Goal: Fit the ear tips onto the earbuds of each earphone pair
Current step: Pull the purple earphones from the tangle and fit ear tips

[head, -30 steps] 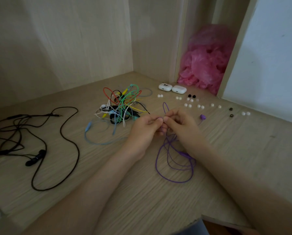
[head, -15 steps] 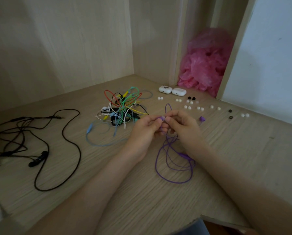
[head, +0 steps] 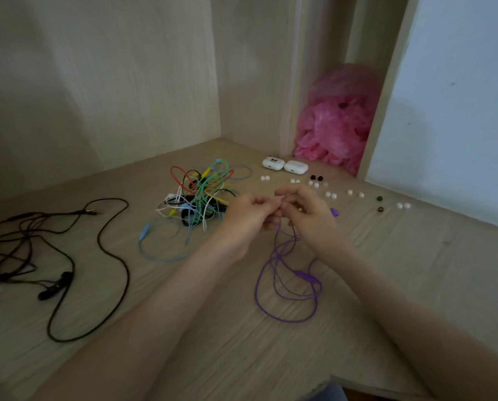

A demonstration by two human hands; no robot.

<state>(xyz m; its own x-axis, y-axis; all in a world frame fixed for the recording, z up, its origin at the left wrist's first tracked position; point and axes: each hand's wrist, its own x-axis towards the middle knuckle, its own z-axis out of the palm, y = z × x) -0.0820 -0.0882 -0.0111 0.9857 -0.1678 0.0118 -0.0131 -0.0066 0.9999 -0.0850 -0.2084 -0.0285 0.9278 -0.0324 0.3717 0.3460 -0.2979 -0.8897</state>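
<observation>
My left hand (head: 249,217) and my right hand (head: 308,217) meet fingertip to fingertip above the wooden desk, both pinching one earbud of the purple earphones (head: 288,287); the earbud itself is hidden between the fingers. The purple cable hangs from my hands and coils on the desk below them. The other purple earbud (head: 334,212) lies just right of my right hand. Several white ear tips (head: 330,194) and a few black ear tips (head: 316,178) are scattered behind my hands.
A tangle of coloured earphones (head: 201,195) lies left of my hands, with a light blue cable (head: 158,247) looping out of it. Black earphones (head: 54,256) sprawl at far left. Two white charging cases (head: 284,164) and a pink plastic bag (head: 337,125) sit at the back.
Both hands have stayed together on the purple earbud, lifting slightly; the loop of cable that stood up behind the fingers is no longer visible.
</observation>
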